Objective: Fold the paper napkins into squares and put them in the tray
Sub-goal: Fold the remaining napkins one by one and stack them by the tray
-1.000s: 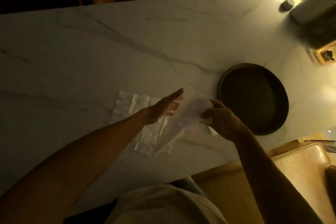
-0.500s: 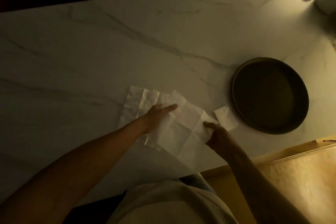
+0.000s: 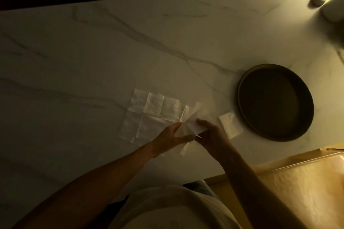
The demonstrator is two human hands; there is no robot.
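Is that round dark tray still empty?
Empty: the tray shows only its bare dark bottom, and a folded napkin lies outside it on the table.

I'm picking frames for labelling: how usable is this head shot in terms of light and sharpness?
Head view: dim, warm yellowish light; the napkin held by the left hand and right hand is motion-smeared; the round tray interior is near black; the white object at the top right corner is blurred; wide-angle bending curves the table edge.

Bare table (image 3: 93,57) fills the frame's upper left. At right, the tray (image 3: 242,98) and a folded napkin (image 3: 230,124) block passage.
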